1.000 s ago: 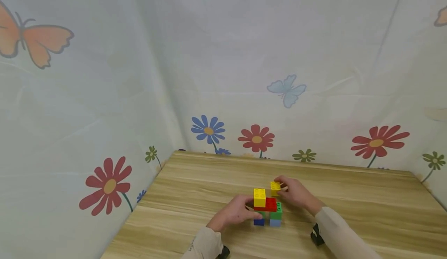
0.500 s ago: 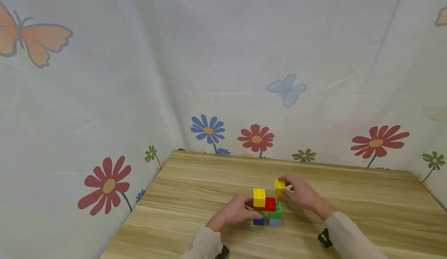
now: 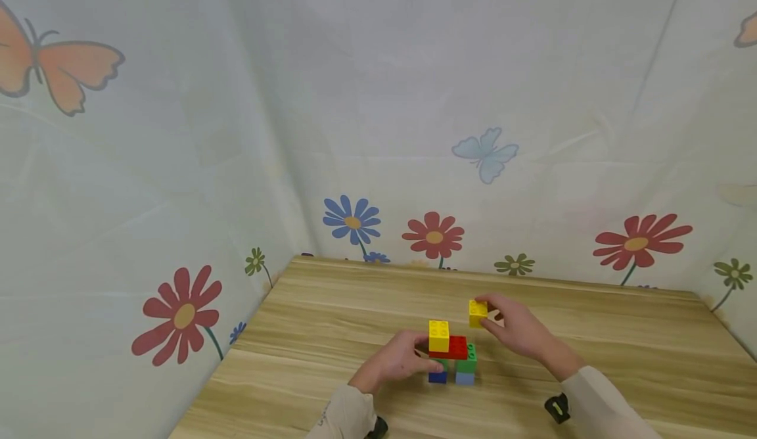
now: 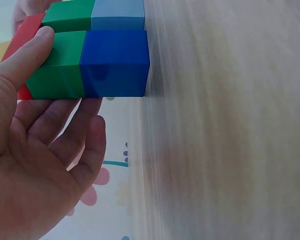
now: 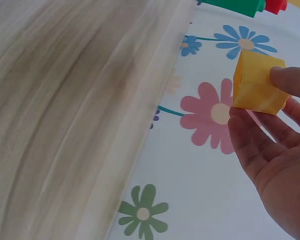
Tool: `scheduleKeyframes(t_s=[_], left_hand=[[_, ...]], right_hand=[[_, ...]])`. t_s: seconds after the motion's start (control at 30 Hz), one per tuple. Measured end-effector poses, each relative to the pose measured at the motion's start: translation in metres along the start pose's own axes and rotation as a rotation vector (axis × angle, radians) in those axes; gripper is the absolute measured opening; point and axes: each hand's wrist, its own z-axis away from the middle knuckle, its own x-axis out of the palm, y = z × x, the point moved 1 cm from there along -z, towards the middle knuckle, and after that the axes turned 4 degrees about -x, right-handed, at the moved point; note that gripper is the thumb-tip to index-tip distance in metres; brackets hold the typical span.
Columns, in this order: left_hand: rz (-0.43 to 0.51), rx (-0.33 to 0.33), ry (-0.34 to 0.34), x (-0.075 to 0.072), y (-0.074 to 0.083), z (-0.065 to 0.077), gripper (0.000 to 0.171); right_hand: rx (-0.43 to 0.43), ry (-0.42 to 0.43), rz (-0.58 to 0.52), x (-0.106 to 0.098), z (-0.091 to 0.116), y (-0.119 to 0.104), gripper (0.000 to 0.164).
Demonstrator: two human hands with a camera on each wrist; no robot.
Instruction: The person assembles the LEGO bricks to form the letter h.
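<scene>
A small bridge of toy building bricks stands on the table. Its left column has a dark blue brick [image 3: 437, 378] below a green brick [image 4: 57, 65]; its right column has a light blue brick [image 3: 465, 378] below another green brick [image 3: 467, 364]. Across both columns lies a red brick [image 3: 458, 346], and a yellow brick [image 3: 439, 337] sits on its left end. My left hand [image 3: 402, 357] grips the left column, thumb on the green brick. Behind and right of the bridge, my right hand [image 3: 522, 329] pinches a second yellow brick [image 3: 478, 314], held above the table.
The wood-grain table [image 3: 343, 301] meets a pale cloth backdrop [image 3: 378, 130] printed with flowers and butterflies at its back and left. A black wrist-worn piece [image 3: 557, 408] shows beside the right sleeve [image 3: 603, 399].
My right hand has moved to the right with the yellow brick and lifted slightly, away from the bridge. My left hand and the bridge have stayed put.
</scene>
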Motion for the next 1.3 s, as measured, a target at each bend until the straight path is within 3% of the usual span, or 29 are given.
scheduleKeyframes(t_s=[0.6, 1.3], left_hand=[[-0.006, -0.002, 0.009, 0.000, -0.001, 0.001, 0.030], [-0.010, 0.030, -0.007, 0.000, -0.001, 0.001, 0.030]], right_hand=[[-0.130, 0.061, -0.004, -0.013, 0.003, -0.036, 0.038], [-0.283, 0.097, -0.061, -0.008, -0.005, -0.065, 0.040]])
